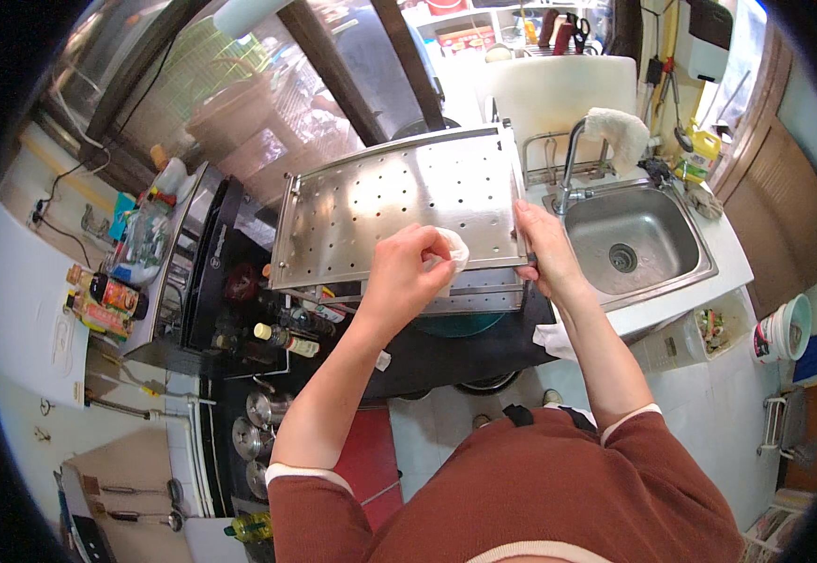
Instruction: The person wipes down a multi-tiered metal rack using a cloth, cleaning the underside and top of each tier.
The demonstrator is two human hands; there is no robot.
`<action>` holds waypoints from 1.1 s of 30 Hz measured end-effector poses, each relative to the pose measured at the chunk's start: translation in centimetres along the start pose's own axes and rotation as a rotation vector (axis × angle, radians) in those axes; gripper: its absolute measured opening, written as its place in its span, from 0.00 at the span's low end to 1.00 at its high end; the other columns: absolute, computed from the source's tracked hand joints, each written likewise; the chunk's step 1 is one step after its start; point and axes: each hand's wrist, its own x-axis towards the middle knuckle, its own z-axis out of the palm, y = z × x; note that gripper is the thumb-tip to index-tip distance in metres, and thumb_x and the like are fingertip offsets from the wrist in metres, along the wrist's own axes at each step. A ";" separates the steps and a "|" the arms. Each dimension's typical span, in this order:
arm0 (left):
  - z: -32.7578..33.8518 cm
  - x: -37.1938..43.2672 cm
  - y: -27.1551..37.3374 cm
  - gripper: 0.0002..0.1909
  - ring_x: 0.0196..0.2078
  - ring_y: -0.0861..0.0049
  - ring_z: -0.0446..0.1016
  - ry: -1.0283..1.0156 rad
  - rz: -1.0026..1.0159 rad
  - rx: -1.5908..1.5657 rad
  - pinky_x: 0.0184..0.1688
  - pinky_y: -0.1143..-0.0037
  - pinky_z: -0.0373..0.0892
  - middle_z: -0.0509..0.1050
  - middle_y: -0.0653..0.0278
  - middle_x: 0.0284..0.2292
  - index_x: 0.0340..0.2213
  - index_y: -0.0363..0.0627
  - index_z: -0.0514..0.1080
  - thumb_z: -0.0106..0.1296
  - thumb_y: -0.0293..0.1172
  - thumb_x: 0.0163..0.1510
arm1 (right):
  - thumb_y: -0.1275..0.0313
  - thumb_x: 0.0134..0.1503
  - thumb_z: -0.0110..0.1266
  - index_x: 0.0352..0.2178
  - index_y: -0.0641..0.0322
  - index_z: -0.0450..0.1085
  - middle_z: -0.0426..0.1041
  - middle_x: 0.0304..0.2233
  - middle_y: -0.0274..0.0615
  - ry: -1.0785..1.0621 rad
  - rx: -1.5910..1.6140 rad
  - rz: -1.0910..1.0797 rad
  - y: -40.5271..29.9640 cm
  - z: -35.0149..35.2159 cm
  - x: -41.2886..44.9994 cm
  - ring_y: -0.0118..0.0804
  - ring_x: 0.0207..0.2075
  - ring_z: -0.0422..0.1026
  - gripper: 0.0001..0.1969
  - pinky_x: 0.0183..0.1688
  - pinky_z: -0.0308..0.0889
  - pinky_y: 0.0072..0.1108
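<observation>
A perforated stainless-steel tray [359, 211] lies before me, the top tier of a metal rack whose lower perforated tier [482, 300] shows underneath. Pinched in the fingers of my left hand [408, 267] is a white paper towel or cloth [456, 248], over the tray's front edge. Whether it touches the metal I cannot tell. My right hand [549, 243] grips the tray's right edge near the front corner, thumb on top and fingers curled beneath. Part of a teal basin [461, 324] shows under the rack.
A steel sink [633, 239] with a cloth-wrapped faucet [569, 165] stands at the right. Left are a black appliance [204, 274], sauce bottles [287, 340] and steel pots [248, 438]. A crumpled white tissue [556, 341] lies near my right forearm. Behind the window, a person [373, 63] is partly visible.
</observation>
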 end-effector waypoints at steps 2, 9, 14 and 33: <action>-0.2 -0.2 0.1 0.08 0.30 0.79 0.73 0.010 0.014 -0.041 0.36 0.78 0.69 0.75 0.61 0.27 0.26 0.36 0.73 0.57 0.27 0.43 | 0.57 0.62 0.43 0.33 0.61 0.66 0.65 0.21 0.30 0.017 0.020 -0.013 -0.3 0.5 -0.4 0.17 0.12 0.55 0.17 0.09 0.45 0.11; -7.1 -1.8 -7.7 0.06 0.28 0.81 0.68 0.104 -0.063 0.204 0.32 0.81 0.63 0.72 0.66 0.27 0.23 0.38 0.72 0.57 0.20 0.39 | 0.58 0.62 0.43 0.35 0.61 0.67 0.65 0.20 0.30 0.003 -0.006 -0.004 0.5 0.3 -0.7 0.17 0.12 0.57 0.16 0.08 0.45 0.11; -11.6 -3.0 -10.1 0.06 0.24 0.83 0.65 0.015 -0.130 0.207 0.28 0.80 0.61 0.70 0.68 0.23 0.22 0.39 0.70 0.57 0.20 0.38 | 0.52 0.63 0.40 0.42 0.62 0.67 0.68 0.21 0.31 0.086 -0.055 0.002 0.2 0.6 -1.2 0.16 0.12 0.57 0.23 0.10 0.47 0.10; 3.3 5.5 0.5 0.11 0.36 0.68 0.74 -0.090 0.557 -0.044 0.36 0.75 0.70 0.73 0.59 0.34 0.31 0.41 0.74 0.57 0.19 0.41 | 0.48 0.61 0.40 0.36 0.60 0.68 0.67 0.24 0.32 0.092 -0.208 0.054 0.3 0.1 -1.8 0.21 0.23 0.65 0.24 0.14 0.60 0.15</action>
